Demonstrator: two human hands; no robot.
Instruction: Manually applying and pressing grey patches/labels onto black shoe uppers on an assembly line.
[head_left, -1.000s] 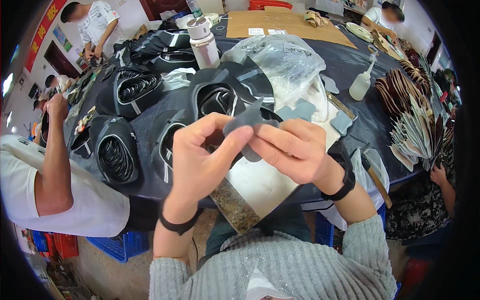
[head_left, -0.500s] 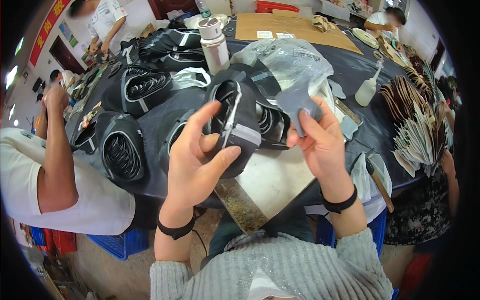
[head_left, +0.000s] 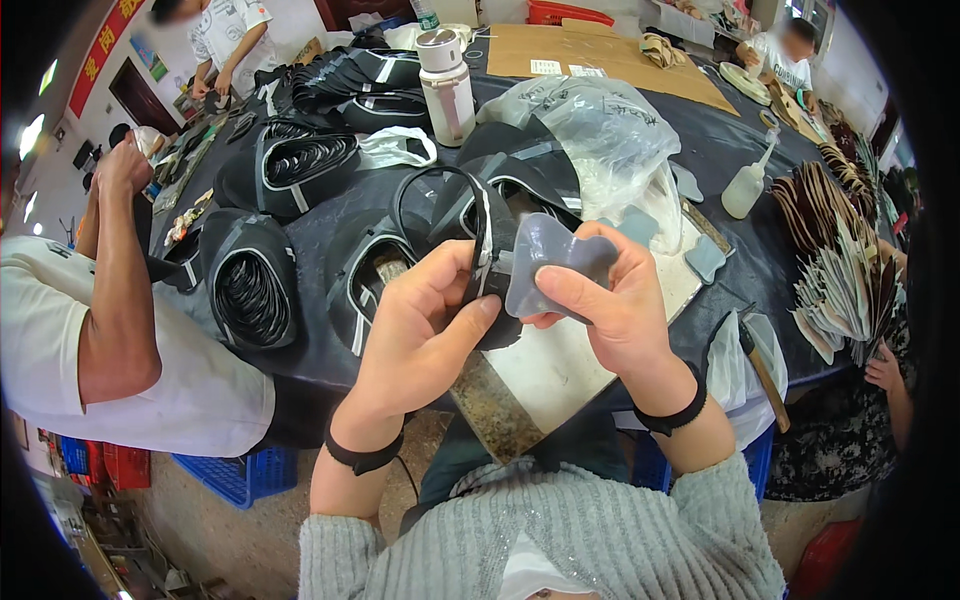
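Observation:
Between the thumb and fingers of my left hand point(head_left: 415, 330) is a black shoe upper point(head_left: 491, 265) with pale strips along it, its loop standing upward. My right hand point(head_left: 625, 315) pinches a grey, curved-edged shoe stiffener piece point(head_left: 537, 242), the thumb lying on its face. That piece is up against the right side of the upper; whether it touches all along is hidden. Below both hands is a white board point(head_left: 550, 375) with a worn brown edge. More grey pieces point(head_left: 705, 258) lie beyond my right hand.
Stacks of black uppers point(head_left: 290, 165) cover the table's left and middle. A pinkish-white flask point(head_left: 446, 95), a clear plastic bag point(head_left: 590, 110), a squeeze bottle point(head_left: 742, 188) and a wooden-handled tool point(head_left: 765, 375) stand or lie around. A co-worker's arm point(head_left: 122, 280) is close on the left.
My right hand has moved left and brought the grey piece, now turned broad side up, against the upper. The left hand has closed around the upper, which is turned more edge-on.

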